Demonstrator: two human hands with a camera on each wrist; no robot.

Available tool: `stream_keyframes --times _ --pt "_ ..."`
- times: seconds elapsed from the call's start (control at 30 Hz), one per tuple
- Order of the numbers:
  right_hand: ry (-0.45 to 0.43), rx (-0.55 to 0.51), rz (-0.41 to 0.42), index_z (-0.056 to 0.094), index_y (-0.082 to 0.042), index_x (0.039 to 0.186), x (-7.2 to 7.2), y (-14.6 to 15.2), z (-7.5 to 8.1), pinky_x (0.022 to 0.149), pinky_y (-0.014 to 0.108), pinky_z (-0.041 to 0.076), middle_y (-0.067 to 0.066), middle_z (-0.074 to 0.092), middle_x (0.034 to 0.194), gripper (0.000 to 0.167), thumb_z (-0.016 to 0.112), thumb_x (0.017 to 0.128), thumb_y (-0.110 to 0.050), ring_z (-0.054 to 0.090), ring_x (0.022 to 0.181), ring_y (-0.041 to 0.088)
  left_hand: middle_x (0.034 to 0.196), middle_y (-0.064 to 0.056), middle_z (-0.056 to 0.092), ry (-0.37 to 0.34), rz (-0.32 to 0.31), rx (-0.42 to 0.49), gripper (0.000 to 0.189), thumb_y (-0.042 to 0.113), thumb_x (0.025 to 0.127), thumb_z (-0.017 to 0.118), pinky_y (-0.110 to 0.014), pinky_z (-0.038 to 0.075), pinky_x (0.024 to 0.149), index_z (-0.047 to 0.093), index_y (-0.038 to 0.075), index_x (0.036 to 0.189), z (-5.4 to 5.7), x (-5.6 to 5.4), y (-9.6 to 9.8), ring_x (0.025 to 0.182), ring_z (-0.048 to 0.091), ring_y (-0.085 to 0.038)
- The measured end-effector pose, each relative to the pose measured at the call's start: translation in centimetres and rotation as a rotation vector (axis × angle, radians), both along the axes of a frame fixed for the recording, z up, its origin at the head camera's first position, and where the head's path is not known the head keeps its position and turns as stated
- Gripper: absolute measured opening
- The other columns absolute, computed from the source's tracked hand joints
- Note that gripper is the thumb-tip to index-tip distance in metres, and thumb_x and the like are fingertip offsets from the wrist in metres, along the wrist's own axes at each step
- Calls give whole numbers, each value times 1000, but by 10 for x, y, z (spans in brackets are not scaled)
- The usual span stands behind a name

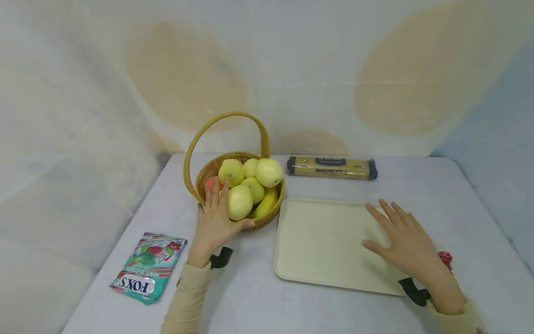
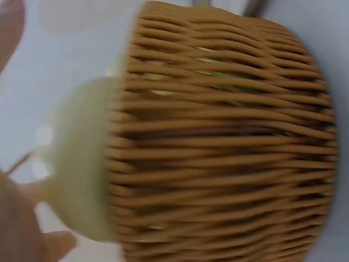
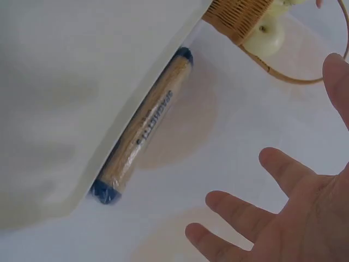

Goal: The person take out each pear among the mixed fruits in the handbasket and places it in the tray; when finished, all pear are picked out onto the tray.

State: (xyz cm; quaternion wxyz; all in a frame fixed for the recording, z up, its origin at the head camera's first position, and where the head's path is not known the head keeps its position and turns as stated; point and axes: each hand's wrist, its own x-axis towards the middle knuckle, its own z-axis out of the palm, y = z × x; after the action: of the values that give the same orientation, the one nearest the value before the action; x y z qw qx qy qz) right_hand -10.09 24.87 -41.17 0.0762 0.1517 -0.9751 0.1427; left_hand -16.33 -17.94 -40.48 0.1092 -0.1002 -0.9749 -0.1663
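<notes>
My left hand (image 1: 215,227) is spread at the front left of the wicker basket (image 1: 270,222), its fingers straight over the fruit. Whether those fingertips touch anything I cannot tell. Inside are several pale green and yellow-green fruits (image 1: 240,202), a banana (image 1: 266,202) and a reddish fruit (image 1: 210,183), partly behind my fingers. The left wrist view shows the woven side (image 2: 223,147) up close, a pale fruit (image 2: 82,158) above its rim. Over the right part of the cream tray (image 1: 321,241), my right hand (image 1: 402,241) hovers with fingers spread, holding nothing.
A spaghetti pack (image 1: 331,168) lies behind the tray. At the left is a teal Fox's candy bag (image 1: 149,267). A small red item (image 1: 445,260) is partly hidden behind my right wrist. White cloth walls surround the table at the back and sides.
</notes>
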Motion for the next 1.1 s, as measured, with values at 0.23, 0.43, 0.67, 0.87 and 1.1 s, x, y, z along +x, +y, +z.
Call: stream_keyframes --times 0.23,0.43,0.67,0.87,1.1 --pt "27 1 45 25 -27 155 -1 -13 -6 104 67 30 24 36 152 86 65 85 -56 32 138 49 164 -13 -4 64 36 47 135 97 62 33 -77 19 105 1 7 157 -18 -8 -7 151 3 -36" --pt "52 -16 89 28 -24 154 -5 -30 -2 104 65 33 21 37 152 85 67 85 -54 35 136 47 163 -19 6 -14 9 0 131 73 69 70 -76 17 107 2 1 155 -14 -10 -11 151 12 -35" --pt "49 -59 182 28 -23 154 -11 -55 3 105 63 34 16 38 154 82 66 87 -51 36 138 43 163 -17 -10 -38 -45 31 136 73 69 69 -74 0 110 -11 3 154 -3 -6 -16 151 -7 -35" --pt "56 -68 218 30 -21 153 -8 -63 -2 105 62 36 17 40 152 81 67 87 -50 40 136 43 162 -14 -15 -10 -57 -4 136 81 68 60 -72 -5 111 -13 4 154 -3 -5 -16 151 -14 -30" --pt "58 -75 258 31 -21 153 -7 -69 -10 102 61 39 16 43 150 81 67 86 -50 45 133 42 162 -22 -6 -75 -33 -58 132 69 73 67 -72 0 112 -12 1 153 -11 -6 -13 151 -2 -37"
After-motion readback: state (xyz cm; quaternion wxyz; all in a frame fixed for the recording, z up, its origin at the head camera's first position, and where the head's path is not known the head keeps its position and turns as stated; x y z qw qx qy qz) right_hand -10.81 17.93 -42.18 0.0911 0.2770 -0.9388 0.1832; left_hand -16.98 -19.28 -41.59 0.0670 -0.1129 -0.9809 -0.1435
